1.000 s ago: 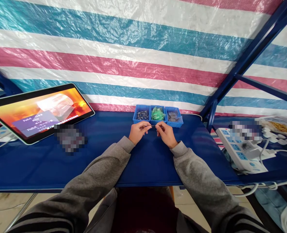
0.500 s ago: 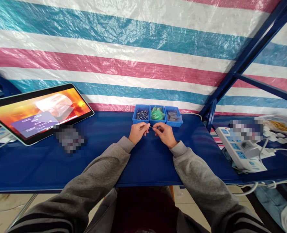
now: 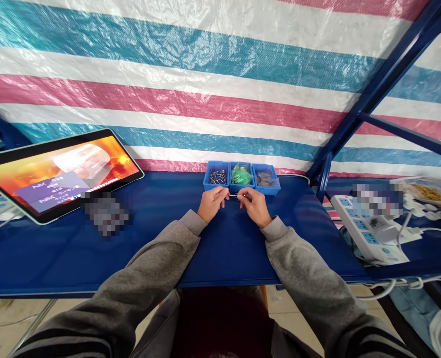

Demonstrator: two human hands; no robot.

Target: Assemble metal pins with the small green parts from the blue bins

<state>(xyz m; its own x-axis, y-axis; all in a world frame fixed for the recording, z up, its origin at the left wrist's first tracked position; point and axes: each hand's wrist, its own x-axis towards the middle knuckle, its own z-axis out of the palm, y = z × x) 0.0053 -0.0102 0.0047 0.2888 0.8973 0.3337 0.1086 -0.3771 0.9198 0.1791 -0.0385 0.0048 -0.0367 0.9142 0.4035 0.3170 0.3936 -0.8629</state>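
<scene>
My left hand (image 3: 213, 203) and my right hand (image 3: 254, 205) face each other just in front of three small blue bins, fingertips pinched. Between them runs a thin screw-like piece (image 3: 234, 196), lying level, with a yellowish glint along it. Each hand pinches one end, and the ends are hidden by the fingers. Behind my left hand, the left bin (image 3: 206, 181) holds many dark metal screws (image 3: 218, 176). The middle bin (image 3: 239, 188) is filled with green plastic pieces (image 3: 242, 175). In the right bin (image 3: 269, 191) lie greyish translucent pieces (image 3: 266, 178), too small to name.
A tablet-like screen (image 3: 71, 169) leans at the left of the blue table (image 3: 231, 253), with a blurred dark item beside it. On the right, a white power strip (image 3: 368, 231) has plugs and cables. A blue metal frame (image 3: 355, 119) stands before the striped sheet (image 3: 205, 94).
My hands hardly move. A yellowish part of the thin piece now shows between my fingertips, where it looked greyish before.
</scene>
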